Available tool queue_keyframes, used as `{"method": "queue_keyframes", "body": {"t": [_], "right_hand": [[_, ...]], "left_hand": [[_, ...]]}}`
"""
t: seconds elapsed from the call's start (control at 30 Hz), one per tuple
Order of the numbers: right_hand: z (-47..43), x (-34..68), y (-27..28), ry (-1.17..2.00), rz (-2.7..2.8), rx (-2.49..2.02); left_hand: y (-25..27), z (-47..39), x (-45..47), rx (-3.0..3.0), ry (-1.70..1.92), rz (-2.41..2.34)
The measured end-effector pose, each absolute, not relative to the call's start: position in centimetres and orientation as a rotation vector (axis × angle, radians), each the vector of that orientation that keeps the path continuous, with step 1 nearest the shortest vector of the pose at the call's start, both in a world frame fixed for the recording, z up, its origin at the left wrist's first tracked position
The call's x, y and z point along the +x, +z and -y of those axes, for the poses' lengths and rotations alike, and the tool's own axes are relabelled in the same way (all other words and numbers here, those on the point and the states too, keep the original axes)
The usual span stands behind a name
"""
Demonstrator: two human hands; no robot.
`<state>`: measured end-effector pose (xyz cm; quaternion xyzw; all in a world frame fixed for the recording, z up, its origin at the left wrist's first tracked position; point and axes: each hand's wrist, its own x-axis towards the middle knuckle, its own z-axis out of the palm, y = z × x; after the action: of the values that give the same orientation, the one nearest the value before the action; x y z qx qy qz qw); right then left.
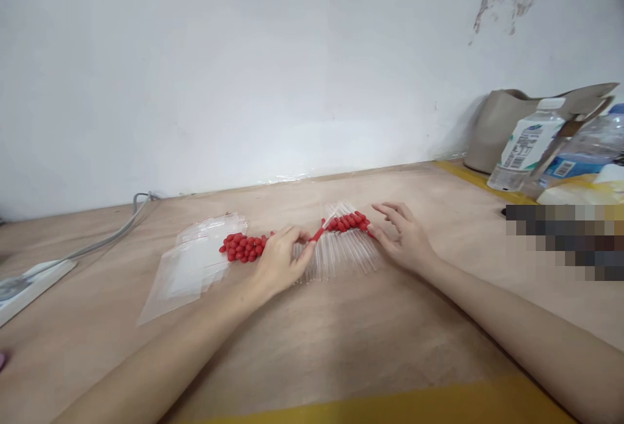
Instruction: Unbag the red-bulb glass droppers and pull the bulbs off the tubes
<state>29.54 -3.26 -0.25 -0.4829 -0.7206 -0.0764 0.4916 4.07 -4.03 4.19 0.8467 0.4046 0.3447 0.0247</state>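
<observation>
My left hand (pixel 283 258) pinches a dropper (pixel 318 234) by its red rubber bulb, its clear tube slanting up to the right. Under and beside that hand lies a pile of red rubber bulbs (pixel 241 248), partly covered by my fingers. A row of clear dropper tubes (pixel 341 256) fans out on the table, with several red bulbs (pixel 348 221) across its upper part. At the right end of this row is my right hand (pixel 402 238), fingers apart. Its thumb is close to the last bulb; whether it touches, I cannot tell.
Clear plastic bags (pixel 192 265) lie overlapping at left on the wooden table (pixel 292 352). Further left are a power strip (pixel 43 284) and a grey cable (pixel 112 232). A labelled bottle (pixel 526 144), a second bottle (pixel 587 144) and a grey-brown container (pixel 490 128) stand at the back right.
</observation>
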Motion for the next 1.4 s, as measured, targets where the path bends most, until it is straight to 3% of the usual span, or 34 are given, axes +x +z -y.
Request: {"method": "queue_keyframes", "body": {"t": [0.37,1.4], "right_hand": [[5.9,25.1,0.1,-0.596,2.298,-0.681],[5.8,22.7,-1.2,-0.43,2.245,-0.572]], "left_hand": [[0.8,6.8,0.4,2.833,1.127,-1.013],[0.5,6.6,2.3,3.096,1.19,-0.727]]}}
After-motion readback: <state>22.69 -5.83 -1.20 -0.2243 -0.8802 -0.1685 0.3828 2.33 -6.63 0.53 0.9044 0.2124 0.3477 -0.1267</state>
